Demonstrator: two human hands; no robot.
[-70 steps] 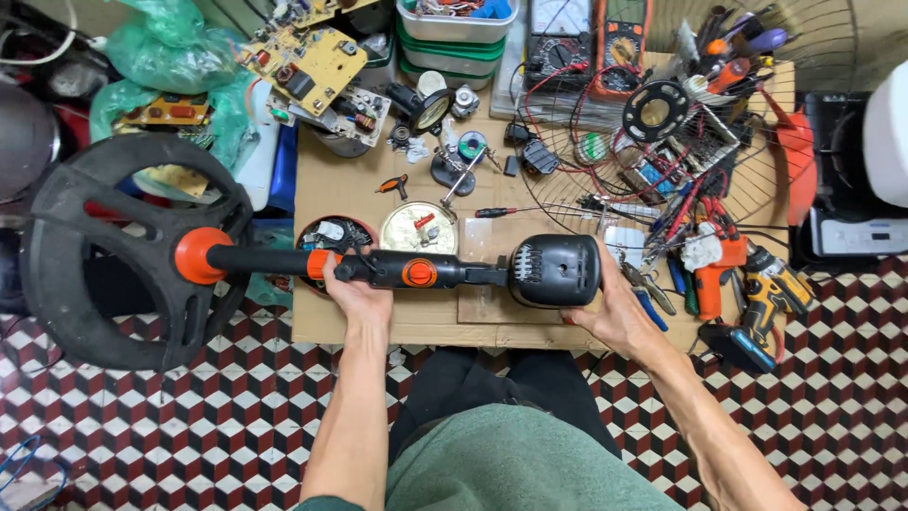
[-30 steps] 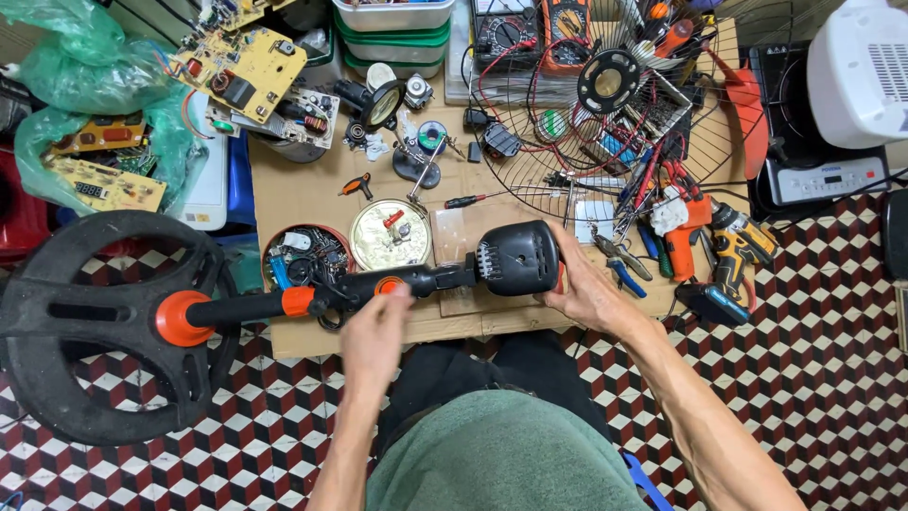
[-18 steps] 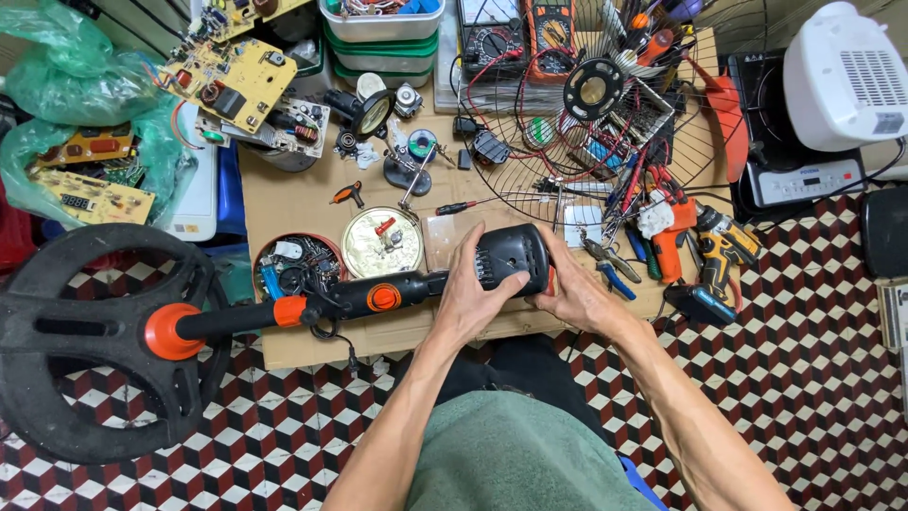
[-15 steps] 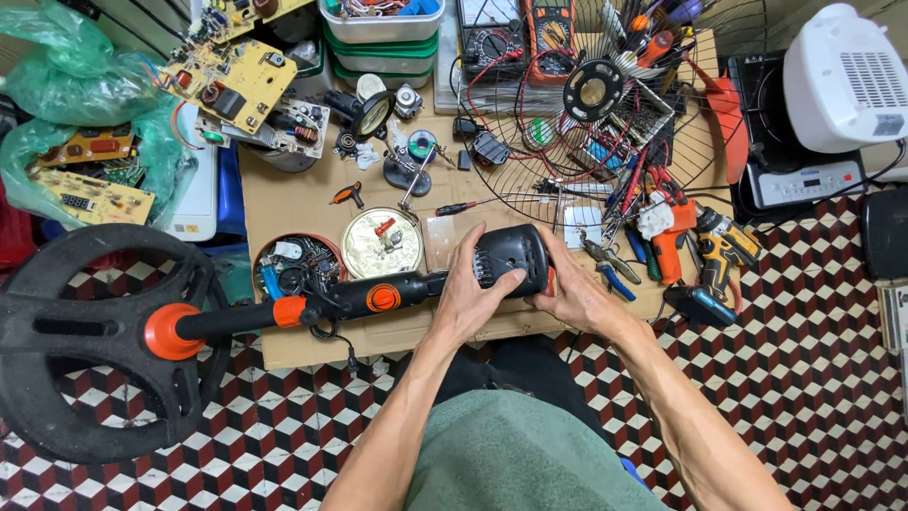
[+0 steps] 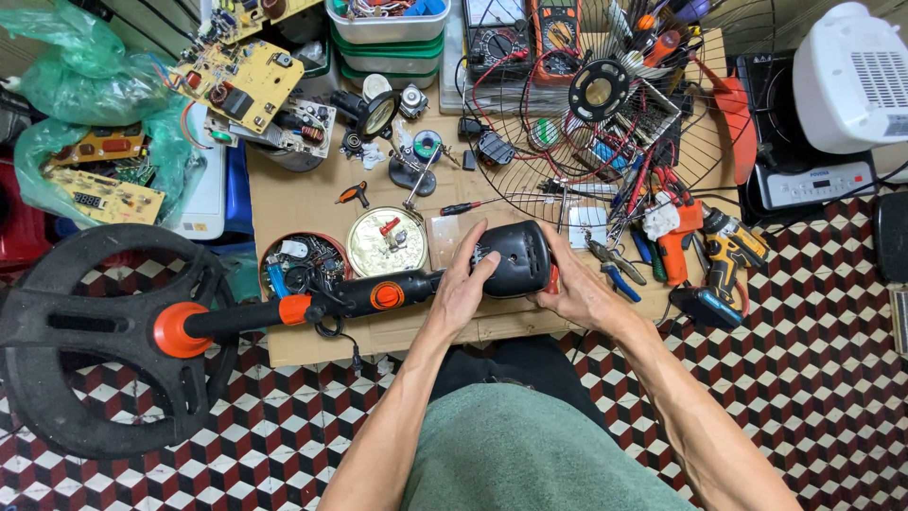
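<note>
Hands meet on the black motor housing of a black-and-orange grass trimmer lying across the near edge of the cardboard-covered table. The left hand curls its fingers over the housing's left side, gripping it; the right hand wraps the right end, fingers closed around it. The trimmer's shaft runs left off the table to the round black guard above the checkered floor. Just beyond the shaft sit a round tin lid and an open tin of parts. An orange drill lies right of the housing, with a wire fan grille farther back.
</note>
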